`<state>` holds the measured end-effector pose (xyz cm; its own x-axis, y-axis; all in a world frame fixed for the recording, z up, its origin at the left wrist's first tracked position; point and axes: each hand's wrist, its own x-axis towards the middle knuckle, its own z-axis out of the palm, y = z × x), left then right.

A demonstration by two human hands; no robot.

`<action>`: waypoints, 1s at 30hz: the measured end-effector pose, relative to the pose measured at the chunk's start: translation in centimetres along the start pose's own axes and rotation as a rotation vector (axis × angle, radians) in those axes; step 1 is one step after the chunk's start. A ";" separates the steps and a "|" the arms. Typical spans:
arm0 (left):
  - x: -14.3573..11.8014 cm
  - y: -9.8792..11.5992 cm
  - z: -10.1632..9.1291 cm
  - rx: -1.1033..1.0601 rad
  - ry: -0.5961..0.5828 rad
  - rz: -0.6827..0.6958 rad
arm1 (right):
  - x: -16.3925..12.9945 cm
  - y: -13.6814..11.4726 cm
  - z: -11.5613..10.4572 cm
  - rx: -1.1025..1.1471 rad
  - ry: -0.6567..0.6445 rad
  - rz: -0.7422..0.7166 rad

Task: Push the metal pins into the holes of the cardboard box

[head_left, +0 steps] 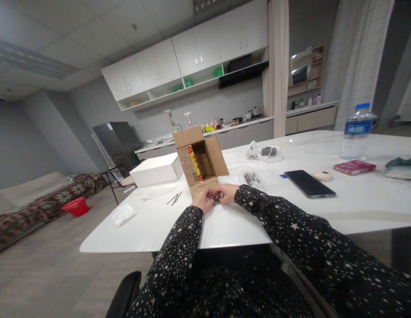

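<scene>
My left hand (203,201) and my right hand (227,193) meet at the front flap of an open cardboard box (210,161). The fingers of both hands are bent and pinched close together. Small grey metallic-looking bits (216,202) show just below them; what each hand grips is too small to make out. Rows of tiny shiny pieces dot the box's left and front flaps, and a red and yellow strip (195,163) runs along the left opening. Left of my hands lie several thin metal rods (175,198).
A white box (155,170) stands behind on the left, a crumpled tissue (123,215) nearer. To the right on the white table (238,229) are a clear plastic packet (255,180), a phone (309,183), a white cabled device (269,153), a pink box (354,167) and a water bottle (358,130).
</scene>
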<state>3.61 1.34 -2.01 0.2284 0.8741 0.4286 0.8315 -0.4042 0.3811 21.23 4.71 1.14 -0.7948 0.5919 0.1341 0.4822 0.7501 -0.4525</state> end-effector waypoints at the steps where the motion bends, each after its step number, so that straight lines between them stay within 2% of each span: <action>1: 0.0 0.0 0.0 -0.003 -0.001 -0.002 | 0.0 0.0 0.1 0.002 0.002 0.000; 13: 0.2 -0.1 0.2 -0.004 0.036 -0.004 | 0.2 0.3 0.5 -0.009 0.055 0.010; 21: 0.3 -0.1 0.1 0.039 0.120 -0.041 | 0.4 0.9 0.6 -0.110 0.192 0.090; 30: 0.4 0.0 0.0 0.082 0.170 -0.150 | 0.8 1.7 1.1 -0.152 0.356 0.176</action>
<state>3.67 1.67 -1.81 0.0163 0.8622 0.5063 0.8895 -0.2437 0.3864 20.98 6.14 -0.53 -0.5311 0.7600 0.3746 0.6692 0.6474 -0.3646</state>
